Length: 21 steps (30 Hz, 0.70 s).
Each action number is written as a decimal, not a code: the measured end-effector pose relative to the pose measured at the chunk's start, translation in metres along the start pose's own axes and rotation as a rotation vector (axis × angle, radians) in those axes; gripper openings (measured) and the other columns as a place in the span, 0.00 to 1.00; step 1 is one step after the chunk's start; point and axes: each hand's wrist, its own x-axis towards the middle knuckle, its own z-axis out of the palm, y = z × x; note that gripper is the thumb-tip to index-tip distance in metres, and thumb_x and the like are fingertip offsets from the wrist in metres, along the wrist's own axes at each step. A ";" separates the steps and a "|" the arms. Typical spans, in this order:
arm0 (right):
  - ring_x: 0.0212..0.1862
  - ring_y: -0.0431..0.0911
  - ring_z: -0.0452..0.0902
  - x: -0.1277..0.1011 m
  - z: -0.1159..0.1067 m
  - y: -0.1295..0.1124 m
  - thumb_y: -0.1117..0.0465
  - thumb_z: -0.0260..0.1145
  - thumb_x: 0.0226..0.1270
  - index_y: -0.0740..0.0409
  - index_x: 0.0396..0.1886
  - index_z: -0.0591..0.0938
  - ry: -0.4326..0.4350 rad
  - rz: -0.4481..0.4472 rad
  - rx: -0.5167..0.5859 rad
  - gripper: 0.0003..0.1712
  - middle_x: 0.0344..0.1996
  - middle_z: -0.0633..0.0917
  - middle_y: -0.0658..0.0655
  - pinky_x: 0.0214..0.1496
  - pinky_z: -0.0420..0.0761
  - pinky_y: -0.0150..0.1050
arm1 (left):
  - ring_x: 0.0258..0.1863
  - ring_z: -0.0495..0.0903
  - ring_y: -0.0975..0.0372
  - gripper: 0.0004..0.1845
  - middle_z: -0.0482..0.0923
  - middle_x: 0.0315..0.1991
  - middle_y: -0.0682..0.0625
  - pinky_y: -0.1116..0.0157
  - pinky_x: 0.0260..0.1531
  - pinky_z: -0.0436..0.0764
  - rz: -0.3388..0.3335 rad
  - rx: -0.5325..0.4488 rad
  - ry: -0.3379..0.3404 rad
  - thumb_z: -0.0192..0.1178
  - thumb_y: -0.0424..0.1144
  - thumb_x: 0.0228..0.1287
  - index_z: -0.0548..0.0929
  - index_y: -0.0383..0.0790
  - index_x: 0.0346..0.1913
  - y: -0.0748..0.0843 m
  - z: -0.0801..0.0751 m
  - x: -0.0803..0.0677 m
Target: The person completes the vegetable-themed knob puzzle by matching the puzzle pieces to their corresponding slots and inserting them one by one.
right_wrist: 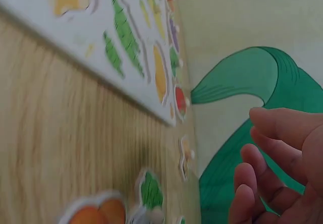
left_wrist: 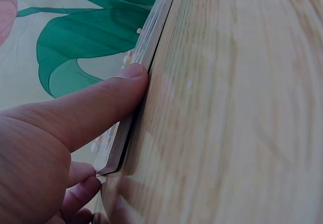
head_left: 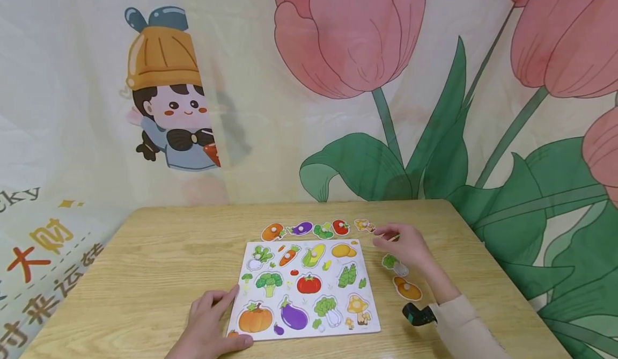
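A white vegetable puzzle board [head_left: 304,294] lies on the wooden table, with knobbed radish [head_left: 258,258], carrot [head_left: 290,255] and corn [head_left: 314,256] pieces in its top row. My left hand [head_left: 210,321] holds its near left corner, thumb [left_wrist: 108,100] along the front edge and fingers by the left side. Beyond the far right corner, my right hand [head_left: 403,246] hovers with bent, parted fingers and nothing between them. Closest to its fingertips is a loose mushroom piece [head_left: 363,225]. Below that hand lie a bok choy piece [head_left: 395,265] and a potato piece [head_left: 407,288].
Along the board's far edge runs a row of loose pieces: pumpkin [head_left: 273,232], eggplant [head_left: 302,228], broccoli [head_left: 323,231] and tomato [head_left: 340,227]. A black device [head_left: 417,314] sits at the right wrist. Behind the table [head_left: 145,273] hangs a tulip-printed cloth [head_left: 251,107].
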 end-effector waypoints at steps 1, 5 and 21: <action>0.43 0.50 0.78 -0.002 -0.003 0.004 0.57 0.75 0.71 0.56 0.51 0.90 -0.001 0.001 -0.013 0.13 0.39 0.85 0.53 0.43 0.81 0.40 | 0.68 0.57 0.39 0.63 0.65 0.68 0.39 0.37 0.65 0.68 0.000 0.001 0.000 0.84 0.61 0.45 0.66 0.36 0.81 0.000 0.000 0.000; 0.42 0.47 0.79 -0.011 -0.015 0.022 0.58 0.75 0.71 0.56 0.49 0.90 -0.028 -0.044 -0.071 0.12 0.38 0.86 0.51 0.45 0.81 0.38 | 0.68 0.57 0.40 0.63 0.65 0.67 0.39 0.37 0.65 0.68 -0.001 -0.004 0.003 0.84 0.61 0.45 0.66 0.36 0.81 -0.001 0.001 -0.001; 0.36 0.36 0.77 -0.032 -0.056 0.070 0.63 0.77 0.69 0.47 0.44 0.92 -0.408 -0.368 -0.178 0.08 0.38 0.87 0.45 0.38 0.82 0.33 | 0.66 0.62 0.39 0.63 0.68 0.65 0.39 0.37 0.63 0.70 0.042 0.049 0.039 0.84 0.62 0.43 0.68 0.36 0.80 -0.006 0.004 0.002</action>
